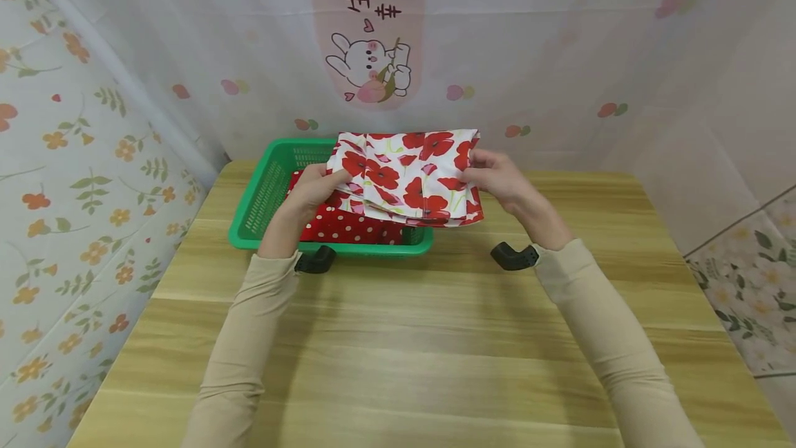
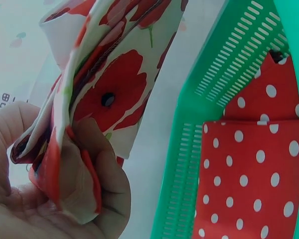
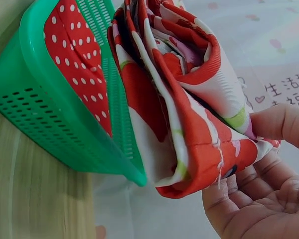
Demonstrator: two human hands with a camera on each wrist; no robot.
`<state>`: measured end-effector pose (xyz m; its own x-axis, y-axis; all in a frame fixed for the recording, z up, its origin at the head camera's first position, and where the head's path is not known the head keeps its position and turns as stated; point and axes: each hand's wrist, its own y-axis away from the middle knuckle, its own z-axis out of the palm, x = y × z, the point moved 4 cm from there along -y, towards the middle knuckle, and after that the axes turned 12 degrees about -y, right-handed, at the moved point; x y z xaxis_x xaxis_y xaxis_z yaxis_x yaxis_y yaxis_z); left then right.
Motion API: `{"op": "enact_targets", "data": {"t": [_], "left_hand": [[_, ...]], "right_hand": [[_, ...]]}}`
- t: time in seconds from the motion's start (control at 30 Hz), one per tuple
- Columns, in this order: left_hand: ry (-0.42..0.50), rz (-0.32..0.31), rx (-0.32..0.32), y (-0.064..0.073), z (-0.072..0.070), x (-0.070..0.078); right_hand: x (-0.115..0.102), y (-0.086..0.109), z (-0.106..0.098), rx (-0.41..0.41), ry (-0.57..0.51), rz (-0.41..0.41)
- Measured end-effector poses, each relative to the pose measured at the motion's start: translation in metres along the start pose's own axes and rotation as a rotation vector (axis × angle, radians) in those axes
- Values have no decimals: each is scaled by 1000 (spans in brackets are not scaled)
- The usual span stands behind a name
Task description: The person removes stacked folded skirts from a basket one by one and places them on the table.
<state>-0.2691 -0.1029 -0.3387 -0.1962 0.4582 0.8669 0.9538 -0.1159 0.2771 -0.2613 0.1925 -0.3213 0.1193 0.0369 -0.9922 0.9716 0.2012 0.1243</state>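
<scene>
A folded white cloth with red poppies (image 1: 412,176) hangs in the air over the green basket (image 1: 261,199). My left hand (image 1: 318,185) pinches its left edge, thumb on top; the folded layers (image 2: 84,124) sit between thumb and fingers. On the other side my right hand (image 1: 497,175) grips the right edge, and the thick folded stack (image 3: 189,114) lies across its fingers (image 3: 269,199). Inside the basket lies a red cloth with white dots (image 1: 348,227), also seen flat in the left wrist view (image 2: 249,169) and against the basket wall (image 3: 79,59).
The basket (image 3: 50,114) stands at the back left of a wooden table (image 1: 435,337). Flowered curtains hang behind and on both sides (image 1: 93,157). Bare wood stretches in front of the basket and to its right.
</scene>
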Motion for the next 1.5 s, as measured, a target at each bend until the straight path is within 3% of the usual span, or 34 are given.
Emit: {"op": "enact_targets", "data": {"t": [0.47,0.77,1.5], "left_hand": [[-16,25,-16,-1,17,11],[22,36,-36,-5,29,16],[5,62,-105,-6,59,31]], "right_hand": [[-4,12,-19,-20,31,-10],[-5,20,-31,4,5,-18],[-5,40,-61,71,6,-38]]}}
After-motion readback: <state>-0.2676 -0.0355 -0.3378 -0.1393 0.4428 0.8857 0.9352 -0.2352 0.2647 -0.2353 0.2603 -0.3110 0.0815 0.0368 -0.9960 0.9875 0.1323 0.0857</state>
